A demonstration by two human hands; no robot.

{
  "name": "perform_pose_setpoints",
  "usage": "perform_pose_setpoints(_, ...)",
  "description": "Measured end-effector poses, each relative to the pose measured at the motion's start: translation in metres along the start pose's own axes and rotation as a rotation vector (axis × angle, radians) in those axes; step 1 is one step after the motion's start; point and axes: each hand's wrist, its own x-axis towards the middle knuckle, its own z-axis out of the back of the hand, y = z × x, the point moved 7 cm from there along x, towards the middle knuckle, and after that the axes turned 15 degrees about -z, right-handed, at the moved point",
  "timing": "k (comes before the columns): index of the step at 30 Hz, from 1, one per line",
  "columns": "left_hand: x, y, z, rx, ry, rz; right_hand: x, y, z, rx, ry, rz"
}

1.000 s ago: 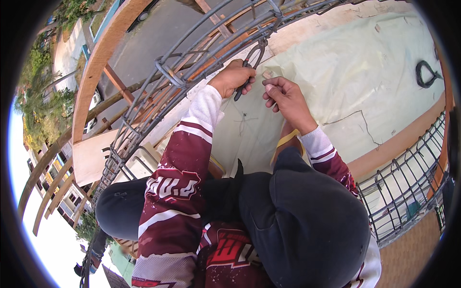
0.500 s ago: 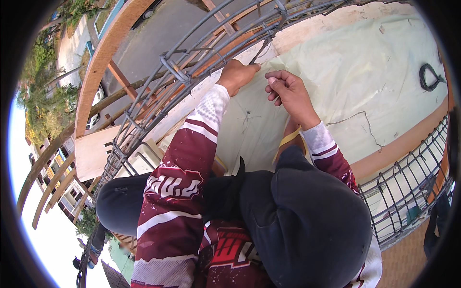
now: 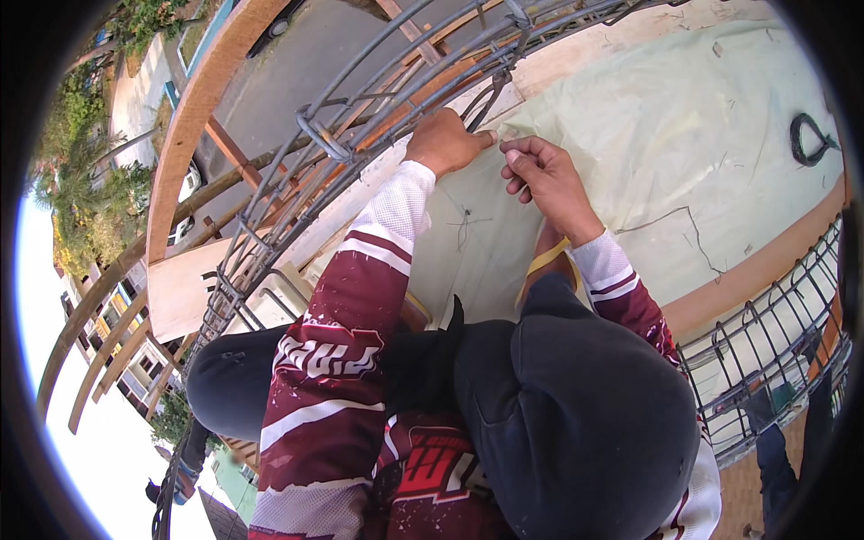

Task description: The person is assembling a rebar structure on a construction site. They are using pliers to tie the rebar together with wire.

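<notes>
My left hand (image 3: 447, 144) is closed around dark tie wire (image 3: 487, 101), a looped bundle that rises from the fist toward the steel bars. Its thumb points at my right hand (image 3: 546, 180), whose thumb and fingertips are pinched together a short gap away. Whatever that pinch holds, if anything, is too small to make out. Beyond my left hand runs a long cage of grey reinforcing bars (image 3: 329, 135) with bent stirrups. Below both hands lies a pale translucent plastic sheet (image 3: 648, 162).
A coil of black wire (image 3: 804, 142) and a loose bent wire (image 3: 691, 232) lie on the sheet. Another bar cage (image 3: 765, 346) curves along the right, with a person's legs (image 3: 776, 468) beyond. Curved timber (image 3: 184, 117) borders the left above a road. My knees are bent close beneath my arms.
My hands stay close together, the right pinch shifting slightly. The wire at my left fist now shows as a wider loop. A person's legs have come into sight at lower right.
</notes>
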Motion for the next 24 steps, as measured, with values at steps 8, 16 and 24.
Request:
perform_pose_setpoints(8,-0.006,0.003,-0.033,-1.736,0.063,0.238,-0.003,0.008,0.014,0.008,-0.046,0.013)
perform_pose_setpoints(16,-0.011,0.01,-0.043,-1.285,-0.071,0.178,-0.001,0.006,0.008,0.001,-0.024,0.0)
perform_pose_setpoints(24,-0.004,0.02,-0.041,-1.091,-0.2,0.12,0.008,0.0,-0.035,0.19,0.118,-0.114)
